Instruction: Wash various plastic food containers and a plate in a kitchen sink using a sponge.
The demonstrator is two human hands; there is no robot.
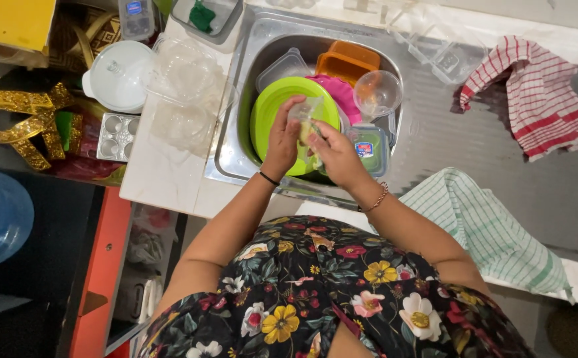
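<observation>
Nearest the camera, a flowered dress [328, 298] fills the lower frame, and from it both forearms are stretched up toward the sink [236, 152].

A small clear container [307, 114] is grasped between the two hands. The left hand [282, 136] is closed around its left side, fingers curled over the top edge; the right hand [334, 154] is pressed against its lower right side, with something yellowish, perhaps a sponge, seen under the fingers. The step in hand is judged to be scrubbing. The next move likely calls for the container to be turned within the grip so that unwashed faces are reached, while the hold is kept firm on slippery plastic.

The container is held over the sink, just above a green plate [269, 116]. Its long axis appears to run from about 7 o'clock to 1 o'clock; which end is the open one cannot be told.

Outward, a pink plate [345, 96] and a clear bowl [376, 93] lie at 2 o'clock, an orange tub [346, 61] at 1 o'clock. A red striped cloth [534, 99] lies well apart at 3 o'clock, a green checked cloth [488, 229] at 4 o'clock.
</observation>
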